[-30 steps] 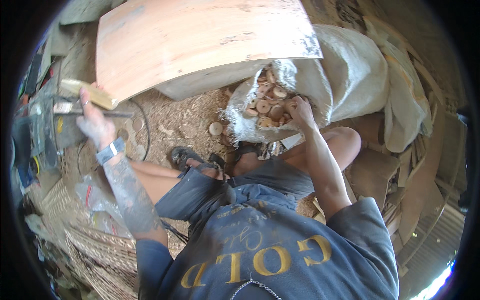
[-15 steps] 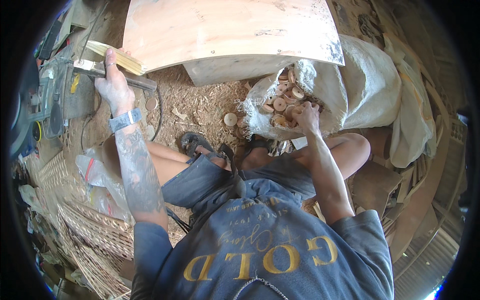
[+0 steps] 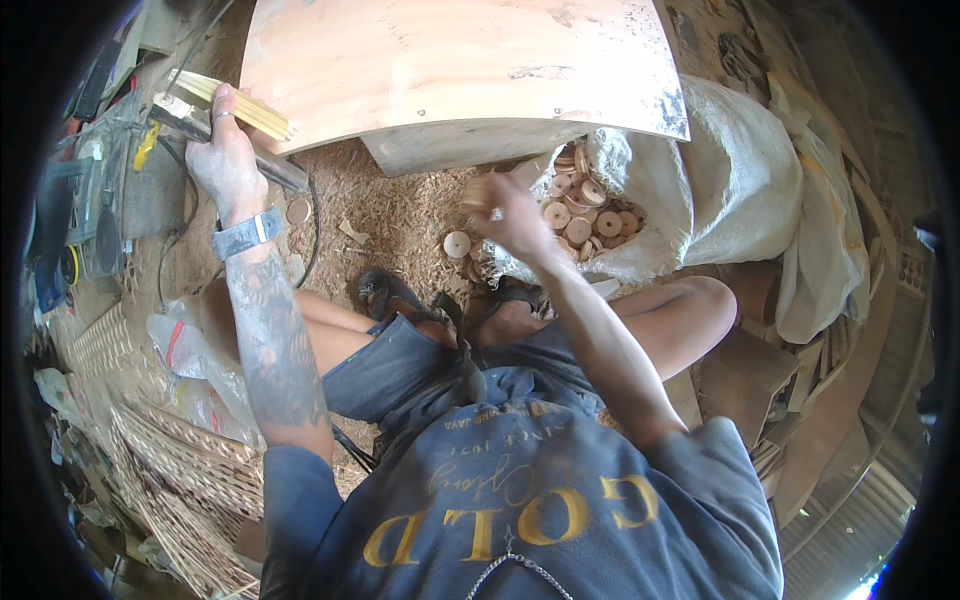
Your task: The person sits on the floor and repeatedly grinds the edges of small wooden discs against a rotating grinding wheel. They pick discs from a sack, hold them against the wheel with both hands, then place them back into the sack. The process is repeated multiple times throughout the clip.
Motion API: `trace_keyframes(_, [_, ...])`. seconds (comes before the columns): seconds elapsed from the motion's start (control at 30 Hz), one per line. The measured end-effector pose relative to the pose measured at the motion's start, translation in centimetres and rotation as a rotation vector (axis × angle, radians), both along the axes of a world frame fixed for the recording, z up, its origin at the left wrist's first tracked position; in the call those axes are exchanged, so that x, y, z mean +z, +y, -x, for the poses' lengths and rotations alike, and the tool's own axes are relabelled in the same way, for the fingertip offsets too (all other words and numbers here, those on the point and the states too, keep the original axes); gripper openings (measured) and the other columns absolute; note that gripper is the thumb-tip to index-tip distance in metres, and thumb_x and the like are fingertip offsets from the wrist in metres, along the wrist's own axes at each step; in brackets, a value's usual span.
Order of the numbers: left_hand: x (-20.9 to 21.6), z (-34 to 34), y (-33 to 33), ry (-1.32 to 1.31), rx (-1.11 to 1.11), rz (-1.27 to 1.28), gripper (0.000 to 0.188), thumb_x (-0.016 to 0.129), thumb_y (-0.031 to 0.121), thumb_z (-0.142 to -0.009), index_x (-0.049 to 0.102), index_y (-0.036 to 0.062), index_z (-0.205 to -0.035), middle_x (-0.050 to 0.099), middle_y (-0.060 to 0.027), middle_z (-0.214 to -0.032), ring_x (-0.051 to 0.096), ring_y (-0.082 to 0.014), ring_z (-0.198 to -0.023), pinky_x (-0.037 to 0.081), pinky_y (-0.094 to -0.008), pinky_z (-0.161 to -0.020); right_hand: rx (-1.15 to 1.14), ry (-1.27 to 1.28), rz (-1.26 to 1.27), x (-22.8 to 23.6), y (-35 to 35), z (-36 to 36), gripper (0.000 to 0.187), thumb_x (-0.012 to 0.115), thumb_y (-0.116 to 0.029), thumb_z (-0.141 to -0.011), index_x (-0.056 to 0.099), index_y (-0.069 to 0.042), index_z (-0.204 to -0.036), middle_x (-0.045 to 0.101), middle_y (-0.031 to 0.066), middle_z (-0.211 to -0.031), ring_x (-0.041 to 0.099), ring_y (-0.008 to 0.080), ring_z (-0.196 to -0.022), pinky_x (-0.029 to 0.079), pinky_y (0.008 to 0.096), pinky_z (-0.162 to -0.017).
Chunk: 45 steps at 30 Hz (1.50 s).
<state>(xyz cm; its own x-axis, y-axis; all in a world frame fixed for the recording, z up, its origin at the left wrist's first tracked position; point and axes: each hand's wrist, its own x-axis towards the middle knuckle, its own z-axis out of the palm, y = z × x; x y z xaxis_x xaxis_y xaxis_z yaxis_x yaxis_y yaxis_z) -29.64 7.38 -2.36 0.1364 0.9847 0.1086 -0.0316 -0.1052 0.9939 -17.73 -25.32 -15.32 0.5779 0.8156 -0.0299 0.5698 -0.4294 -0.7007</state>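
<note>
My R hand [image 3: 513, 217] pinches a wooden disc [image 3: 478, 194] (blurry, maybe several) just L of the sack [image 3: 742, 175]; loose fingers cd spill it. L hand [image 3: 224, 168] touches a wood strip [image 3: 256, 117], well L of sack; can't tell if gripping.

Worktop [image 3: 460, 70]: straight before you.
Sack [image 3: 745, 170]: before you, beside the worktop's right end.
Discs [image 3: 578, 230]: in the sack's mouth; others on the floor [image 3: 400, 180] left of it.
Wood block [image 3: 258, 116]: at your left hand [image 3: 228, 168].
Plastic bag [image 3: 205, 365]: left of your legs [image 3: 330, 325].
</note>
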Motion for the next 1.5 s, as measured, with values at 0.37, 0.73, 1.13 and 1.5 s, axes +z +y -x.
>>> trace_keyframes(0.37, [-0.3,0.4,-1.1,0.111,0.015,-0.103,0.040,0.070,0.028,-0.092,0.067,-0.0090,-0.108,0.071,-0.0142,-0.100,0.066,-0.0188,-0.090,0.050,-0.0317,-0.082,0.181,0.027,0.736,-1.8,-4.9,-4.8,0.068,0.068,-0.036,-0.078,0.043,-0.002,-0.131,0.068,0.0232,-0.103,0.066,0.0389,-0.099,0.052,0.0472,-0.088])
trace_keyframes(0.73, [-0.8,0.7,-0.7,0.165,0.034,-0.184,0.050,0.073,0.040,-0.089,0.070,-0.0085,-0.100,0.073,-0.0150,-0.091,0.068,-0.0192,-0.083,0.051,-0.0322,-0.075,0.038,0.087,0.454,-2.6,-6.9,-3.8,0.067,0.073,-0.039,-0.074,0.053,-0.002,-0.127,0.067,0.0251,-0.105,0.064,0.0416,-0.100,0.051,0.0475,-0.086])
trace_keyframes(1.13, [-0.9,1.0,-0.3,0.181,0.028,-0.057,0.052,0.075,0.042,-0.087,0.071,-0.0081,-0.100,0.072,-0.0126,-0.084,0.068,-0.0176,-0.073,0.051,-0.0324,-0.064,-0.459,0.996,-0.109,-2.0,-0.9,0.2,0.045,0.049,-0.027,-0.094,0.058,0.001,-0.129,0.065,0.0145,-0.114,0.064,0.0210,-0.096,0.053,0.0323,-0.080])
trace_keyframes(1.5, [-0.4,0.9,-0.3,0.094,-0.006,0.007,0.052,0.075,0.031,-0.089,0.063,-0.0127,-0.115,0.068,-0.0178,-0.109,0.065,-0.0216,-0.096,0.050,-0.0328,-0.086,-0.789,1.361,-0.902,4.3,-15.7,-10.2,0.048,0.052,-0.032,-0.087,0.054,-0.003,-0.124,0.059,0.0140,-0.118,0.057,0.0273,-0.105,0.049,0.0421,-0.093])
